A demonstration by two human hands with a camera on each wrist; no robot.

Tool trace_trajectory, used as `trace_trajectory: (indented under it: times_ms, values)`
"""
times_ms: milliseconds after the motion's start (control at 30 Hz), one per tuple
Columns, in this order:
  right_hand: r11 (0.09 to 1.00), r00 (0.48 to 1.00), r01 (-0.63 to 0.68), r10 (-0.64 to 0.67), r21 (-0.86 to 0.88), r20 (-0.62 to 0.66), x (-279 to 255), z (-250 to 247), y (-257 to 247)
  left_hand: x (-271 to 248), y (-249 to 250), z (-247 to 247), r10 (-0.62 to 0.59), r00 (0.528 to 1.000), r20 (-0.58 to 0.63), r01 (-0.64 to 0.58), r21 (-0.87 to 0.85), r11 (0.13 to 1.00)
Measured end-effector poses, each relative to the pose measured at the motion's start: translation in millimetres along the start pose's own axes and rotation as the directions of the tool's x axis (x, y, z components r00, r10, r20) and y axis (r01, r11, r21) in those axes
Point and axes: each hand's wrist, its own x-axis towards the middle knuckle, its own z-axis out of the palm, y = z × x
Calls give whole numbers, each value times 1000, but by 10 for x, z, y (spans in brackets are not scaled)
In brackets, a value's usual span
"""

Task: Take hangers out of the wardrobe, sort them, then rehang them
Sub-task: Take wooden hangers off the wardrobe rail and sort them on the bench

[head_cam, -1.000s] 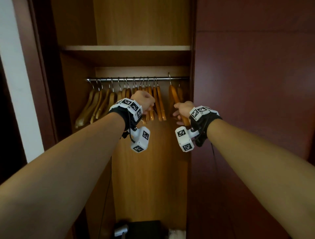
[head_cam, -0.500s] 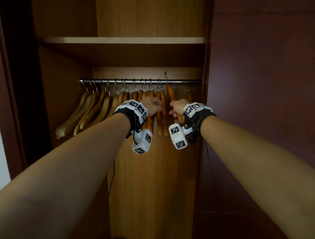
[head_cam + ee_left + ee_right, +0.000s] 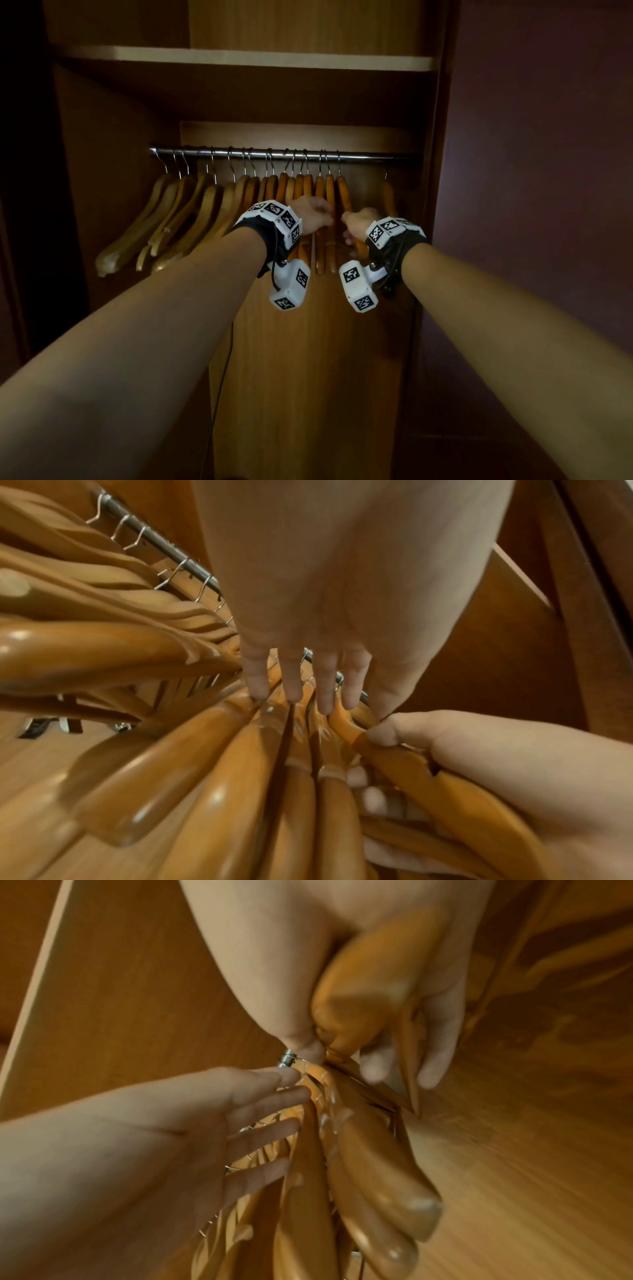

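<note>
A metal rail in the wardrobe carries several wooden hangers: pale ones fanned at the left, orange ones bunched in the middle. My left hand lies with straight fingers on the necks of the orange bunch. Just to its right, my right hand grips the near arm of an orange hanger, thumb on top. That hanger's hook sits on the rail at the right end of the bunch. In the right wrist view the held hanger runs through my palm.
One lone orange hanger hangs at the rail's far right, near the side wall. A shelf spans the wardrobe above the rail. The dark door stands to the right. A thin cable runs down the back panel.
My right hand lifted its hanger off the rail, carried it left and set its hook beside the orange bunch. The left hand stayed on the bunch. The view moved closer.
</note>
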Motion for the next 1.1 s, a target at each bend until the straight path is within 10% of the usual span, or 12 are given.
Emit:
trace_trajectory:
  times_ms: [600,1100]
  values:
    - [991,996,-4,-9,-136,-89,-1298,-125,-50,-1153,-141,-287,100,989,-106,-131,-331,935]
    - [967,905,-44,-68,-251,-421,-2961,-1134,556,-2347,814,289,190,976,110,-66,-680,730]
